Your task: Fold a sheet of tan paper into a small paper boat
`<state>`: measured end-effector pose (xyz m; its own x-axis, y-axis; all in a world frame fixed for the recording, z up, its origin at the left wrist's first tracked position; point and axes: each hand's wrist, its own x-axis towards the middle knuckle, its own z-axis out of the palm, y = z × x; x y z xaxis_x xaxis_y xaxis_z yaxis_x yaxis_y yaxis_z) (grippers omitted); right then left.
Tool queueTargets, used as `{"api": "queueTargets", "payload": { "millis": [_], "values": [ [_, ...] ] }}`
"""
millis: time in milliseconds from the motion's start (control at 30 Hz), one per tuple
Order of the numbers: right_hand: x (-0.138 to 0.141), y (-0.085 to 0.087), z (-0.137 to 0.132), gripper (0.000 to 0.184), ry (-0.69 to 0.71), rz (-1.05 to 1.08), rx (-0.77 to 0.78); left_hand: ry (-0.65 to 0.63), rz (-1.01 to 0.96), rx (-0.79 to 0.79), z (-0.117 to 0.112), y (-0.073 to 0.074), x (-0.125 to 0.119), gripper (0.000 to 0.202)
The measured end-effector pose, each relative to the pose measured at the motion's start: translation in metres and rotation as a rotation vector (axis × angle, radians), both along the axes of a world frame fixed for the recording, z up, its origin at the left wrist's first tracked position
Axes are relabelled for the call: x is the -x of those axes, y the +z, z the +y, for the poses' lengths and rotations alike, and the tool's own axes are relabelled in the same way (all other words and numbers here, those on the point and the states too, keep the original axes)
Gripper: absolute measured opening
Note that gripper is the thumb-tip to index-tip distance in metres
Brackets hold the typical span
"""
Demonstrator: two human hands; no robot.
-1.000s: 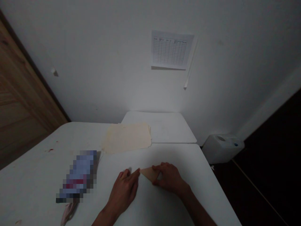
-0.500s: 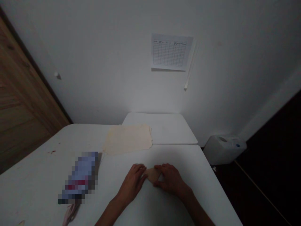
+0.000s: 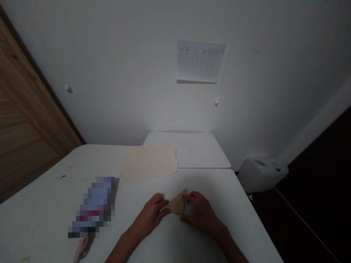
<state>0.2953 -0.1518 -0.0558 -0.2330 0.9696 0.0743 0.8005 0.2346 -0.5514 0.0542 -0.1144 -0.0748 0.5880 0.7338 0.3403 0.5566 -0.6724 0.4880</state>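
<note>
Folded paper (image 3: 177, 204) shows a turn since the frame before: one sharp tip now points up toward the wall (image 3: 123, 73), away from the person, where half a second ago the narrow end faced left. The paper lies on the table (image 3: 156, 244), between the two hands and level with their fingertips. Its longest visible edge slopes from lower left up to that tip; a crease crosses its face.

Left hand (image 3: 153, 210): thumb and forefinger pinch the left corner, hiding the corner itself. Right hand (image 3: 200, 210): thumb and forefinger stand spread, the forefinger touching the right edge just below the tip, the thumb just beside the lower right corner. Whether that thumb touches the paper, I cannot tell from here. Of the two, the right hand is the nearer to the tip, the left the firmer on the paper.

Beyond the hands lies a pale sheet (image 3: 149, 163); to the left, a blurred packet (image 3: 94, 204), well apart from the paper.
</note>
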Motion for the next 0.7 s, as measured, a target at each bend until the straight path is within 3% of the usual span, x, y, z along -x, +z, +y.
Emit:
{"api": "queueTargets", "payload": {
  "millis": [167,333,533,700],
  "values": [
    [0.002,-0.001,-0.007,0.039,-0.032,0.043,-0.042,-0.022,0.061,-0.057,-0.007,0.002,-0.006,0.019],
    [0.004,-0.004,-0.005,0.033,-0.024,0.070,-0.079,-0.099,-0.015,-0.035,-0.008,0.006,-0.019,0.037],
    [0.002,-0.007,-0.004,0.030,-0.040,0.048,-0.079,-0.138,-0.047,0.051,-0.005,0.018,-0.032,0.016],
    [0.003,-0.007,-0.007,0.016,-0.136,0.031,-0.100,-0.183,0.108,-0.037,-0.004,0.019,-0.033,0.016]
  ]
}}
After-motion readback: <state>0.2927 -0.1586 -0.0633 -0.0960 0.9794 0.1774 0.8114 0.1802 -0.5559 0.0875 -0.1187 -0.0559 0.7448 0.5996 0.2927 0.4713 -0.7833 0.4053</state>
